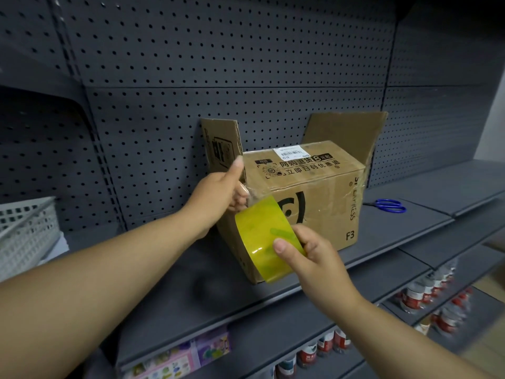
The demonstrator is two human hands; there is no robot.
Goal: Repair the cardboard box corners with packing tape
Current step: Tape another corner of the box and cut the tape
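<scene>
box: cardboard box on the dark shelf, flaps up, near vertical corner facing the person
left hand: left hand pinches the free tape end against the upper left of that corner
right hand: right hand wraps the yellow tape roll, held just below and right of the left
tape run: short clear strip spans between the hands, slanting down-right
next, likely: pull roll down along the corner edge
cutter: blue scissors well off right, nearer the right hand
</scene>
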